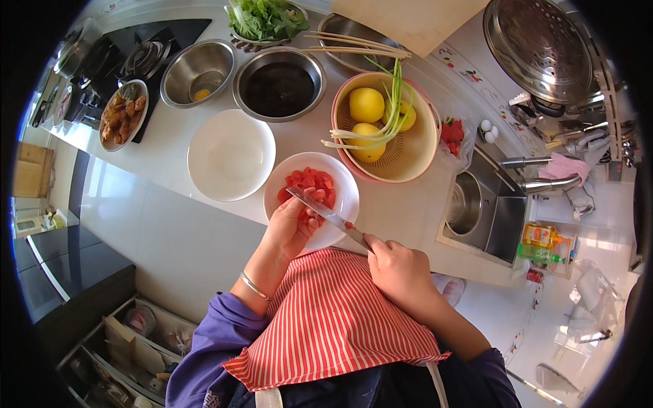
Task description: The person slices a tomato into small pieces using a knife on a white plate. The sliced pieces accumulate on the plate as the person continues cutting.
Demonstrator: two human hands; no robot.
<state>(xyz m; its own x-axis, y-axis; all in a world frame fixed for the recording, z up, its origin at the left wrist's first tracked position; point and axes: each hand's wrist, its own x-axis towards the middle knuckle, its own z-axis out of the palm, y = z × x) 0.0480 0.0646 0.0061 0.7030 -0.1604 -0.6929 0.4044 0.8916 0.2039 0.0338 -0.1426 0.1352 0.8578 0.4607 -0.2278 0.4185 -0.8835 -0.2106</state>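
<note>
My right hand (400, 268) grips the handle of a kitchen knife (326, 211), its blade slanting up and left over my left hand. A small red scrap clings to the blade near the handle. My left hand (291, 227) is cupped palm up over the white bowl, its curled fingers around or against the blade. Whether it pinches the blade or a piece of tomato cannot be made out. Below it, cut red tomato pieces (308, 178) lie in the white bowl (347, 188) at the counter's front edge. An empty white bowl (231, 155) stands just left.
Behind are a steel bowl with egg (199, 71), a steel bowl of dark liquid (279, 84), and a colander basin (416, 158) with yellow fruits and scallions. Chopsticks (357, 46) reach over its back. Fried food (122, 117) stands left, leafy greens (265, 20) behind; the sink (490, 209) is right.
</note>
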